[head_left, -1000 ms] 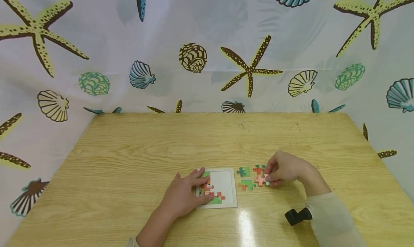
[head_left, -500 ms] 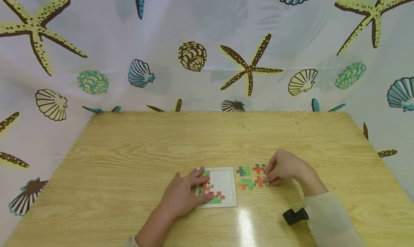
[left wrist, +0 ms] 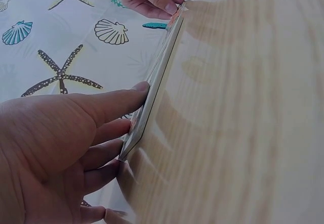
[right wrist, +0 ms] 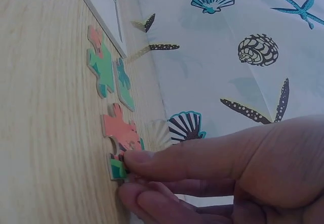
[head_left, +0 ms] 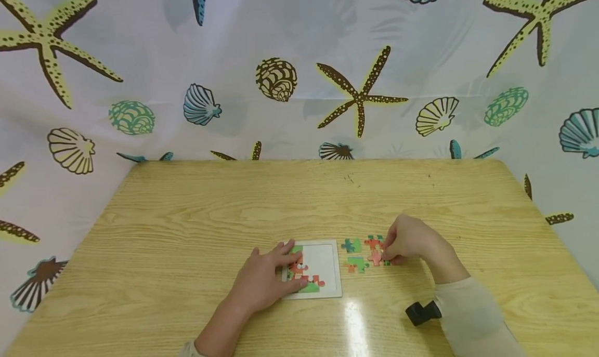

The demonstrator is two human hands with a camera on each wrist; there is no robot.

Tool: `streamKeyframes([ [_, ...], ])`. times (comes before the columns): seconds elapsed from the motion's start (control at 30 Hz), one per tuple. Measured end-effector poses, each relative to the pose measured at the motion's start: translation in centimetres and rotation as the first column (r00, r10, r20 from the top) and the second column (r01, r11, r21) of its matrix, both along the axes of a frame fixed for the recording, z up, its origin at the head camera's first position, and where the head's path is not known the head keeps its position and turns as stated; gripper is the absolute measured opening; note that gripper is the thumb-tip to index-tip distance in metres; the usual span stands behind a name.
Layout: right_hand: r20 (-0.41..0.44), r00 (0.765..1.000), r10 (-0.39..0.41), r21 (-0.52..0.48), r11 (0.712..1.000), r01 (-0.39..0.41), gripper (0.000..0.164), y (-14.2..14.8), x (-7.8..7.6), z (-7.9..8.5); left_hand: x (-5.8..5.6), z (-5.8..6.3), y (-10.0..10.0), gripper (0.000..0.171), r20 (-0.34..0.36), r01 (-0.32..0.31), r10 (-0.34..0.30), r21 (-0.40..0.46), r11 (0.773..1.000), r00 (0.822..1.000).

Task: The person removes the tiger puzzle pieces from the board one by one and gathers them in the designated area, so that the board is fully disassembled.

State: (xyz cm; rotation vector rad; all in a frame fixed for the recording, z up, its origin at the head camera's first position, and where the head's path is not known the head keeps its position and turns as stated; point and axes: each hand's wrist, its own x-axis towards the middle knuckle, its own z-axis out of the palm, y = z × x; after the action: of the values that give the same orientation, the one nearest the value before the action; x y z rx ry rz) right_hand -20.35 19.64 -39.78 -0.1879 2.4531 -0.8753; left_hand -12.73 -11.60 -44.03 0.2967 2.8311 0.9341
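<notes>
Your right grip (head_left: 412,238), nearly closed, pinches a flat green-patterned jigsaw piece (right wrist: 117,167) beside knobbed red-and-green pieces (right wrist: 119,128); your left grip (head_left: 263,278) rests spread fingers on a rectangular white-rimmed puzzle tray (head_left: 339,268) atop the wood-grained bench (head_left: 234,206).

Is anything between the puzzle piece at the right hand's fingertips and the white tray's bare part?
Yes: loose pieces lie flat on the table between that piece and the tray, two green ones nearest it. The left hand rests on the tray's left side.
</notes>
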Motion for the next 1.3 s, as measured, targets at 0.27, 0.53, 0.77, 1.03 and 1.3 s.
streamKeyframes([
  [0.27,-0.047,0.999,0.015,0.068,0.998,-0.011,0.013,-0.35,0.07,0.34,0.03,0.15,-0.06,0.058,0.002,-0.005,0.005,0.003,1.000,1.000],
  [0.53,-0.039,0.999,0.017,0.063,0.998,-0.014,0.013,-0.26,0.30,0.26,0.19,0.12,-0.05,0.058,0.000,0.004,-0.004,0.011,1.000,1.000],
  [0.77,-0.032,0.998,0.045,0.090,0.995,-0.042,0.021,-0.43,0.51,0.25,0.18,0.02,-0.03,0.058,-0.001,-0.002,0.002,0.006,1.000,1.000],
  [1.03,-0.030,0.998,0.056,0.106,0.993,-0.052,0.026,-0.50,0.57,0.46,0.25,0.10,-0.04,0.059,-0.007,0.000,0.000,0.010,1.000,1.000],
  [1.3,-0.026,0.999,0.040,0.075,0.996,-0.037,0.022,-0.14,0.65,0.80,0.09,0.01,0.03,0.058,-0.010,0.007,-0.007,0.003,1.000,1.000],
])
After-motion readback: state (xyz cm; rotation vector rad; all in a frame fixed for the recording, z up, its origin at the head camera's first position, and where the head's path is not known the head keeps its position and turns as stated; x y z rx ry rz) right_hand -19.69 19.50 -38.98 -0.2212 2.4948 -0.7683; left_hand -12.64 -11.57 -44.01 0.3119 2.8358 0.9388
